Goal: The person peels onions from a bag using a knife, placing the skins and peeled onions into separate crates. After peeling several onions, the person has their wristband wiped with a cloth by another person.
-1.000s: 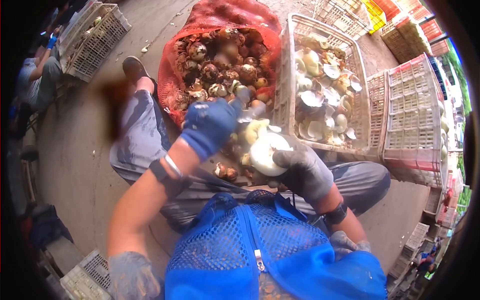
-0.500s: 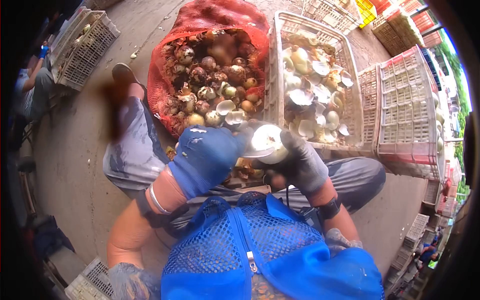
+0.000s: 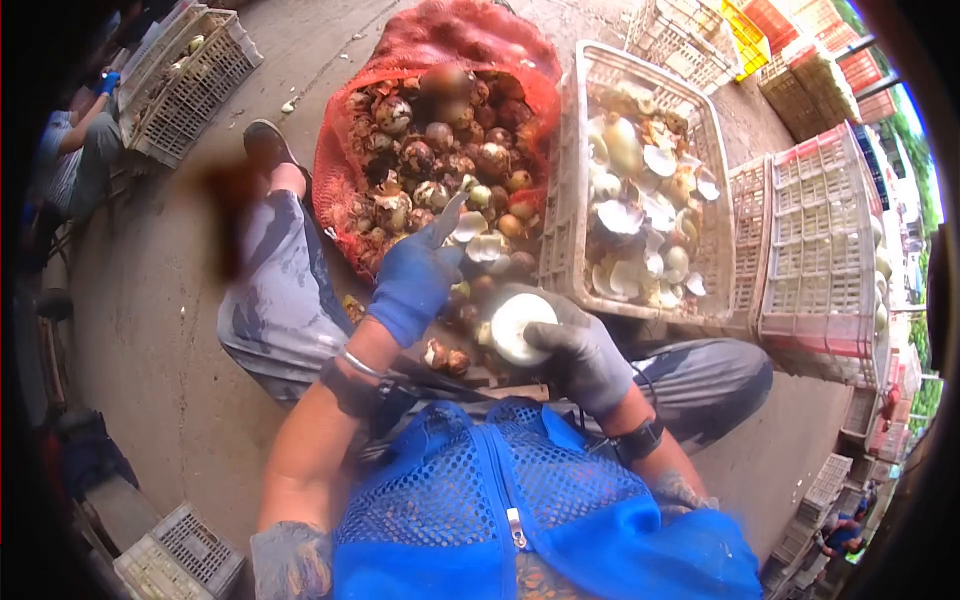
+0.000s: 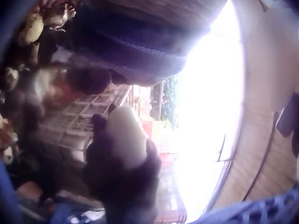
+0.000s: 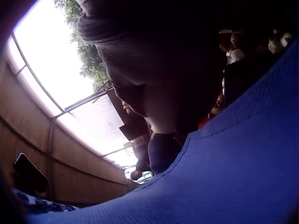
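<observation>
right hand (image 3: pixel 572 352) grips peeled white bulb (image 3: pixel 517 326), frame centre | left hand (image 3: pixel 415 280) holds knife (image 3: pixel 447 217) | red sack (image 3: pixel 440 60) upper centre

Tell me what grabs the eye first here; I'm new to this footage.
The white peeled bulb at centre, gripped by the right hand in a grey glove. Beside it the left hand in a blue glove holds a blade. Behind lie a red sack of unpeeled bulbs and a white crate of peelings.
</observation>
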Available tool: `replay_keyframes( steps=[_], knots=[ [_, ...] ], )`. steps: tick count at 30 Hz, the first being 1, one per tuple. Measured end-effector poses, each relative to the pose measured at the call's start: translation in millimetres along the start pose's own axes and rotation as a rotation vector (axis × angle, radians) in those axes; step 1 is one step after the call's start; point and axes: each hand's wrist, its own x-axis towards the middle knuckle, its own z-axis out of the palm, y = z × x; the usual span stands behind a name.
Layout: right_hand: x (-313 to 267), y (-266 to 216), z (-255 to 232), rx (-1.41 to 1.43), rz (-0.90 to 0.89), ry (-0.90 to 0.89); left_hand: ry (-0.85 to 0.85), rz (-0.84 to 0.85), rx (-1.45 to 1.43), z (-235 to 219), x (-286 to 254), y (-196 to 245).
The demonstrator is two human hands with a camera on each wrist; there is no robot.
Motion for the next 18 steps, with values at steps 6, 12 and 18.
replay_keyframes(
  steps=[6,12,18],
  knots=[
    [-21,-111,-7,-0.274,-0.308,0.306,0.174,-0.168,-0.423,-83,15,43],
    [9,-217,-60,-0.875,-0.728,0.772,0.139,-0.135,-0.565,-123,27,22],
    [68,-241,46,-0.208,-0.532,0.084,0.106,-0.197,-0.794,-124,36,29]
  ],
)
